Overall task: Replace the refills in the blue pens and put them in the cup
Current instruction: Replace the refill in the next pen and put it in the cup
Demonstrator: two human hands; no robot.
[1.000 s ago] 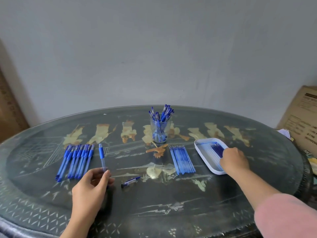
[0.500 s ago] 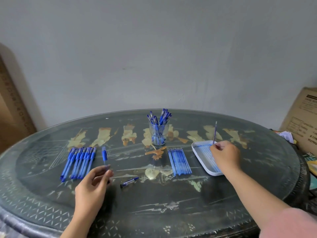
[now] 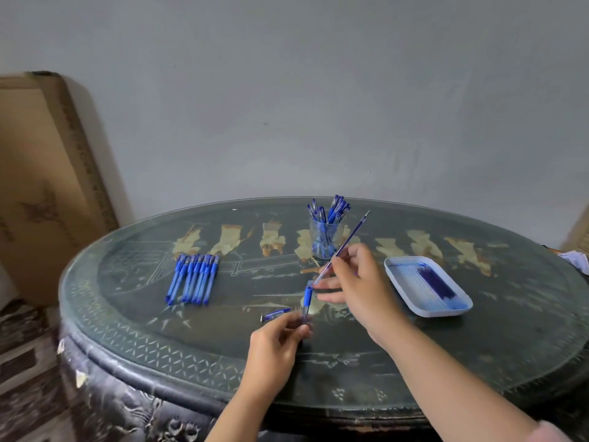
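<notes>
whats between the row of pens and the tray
Head view: the left hand gripping a barrel, the right hand pinching a refill, and a small pen part lying beside them.

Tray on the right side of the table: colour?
White tray, its inside smeared blue, holding dark blue refills. Head view shows it best.

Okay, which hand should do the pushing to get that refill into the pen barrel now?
Right. The right hand pinches the refill, whose lower end nearly meets the open top of the pen barrel. The left hand grips the barrel's bottom, so it likely just steadies.
</notes>
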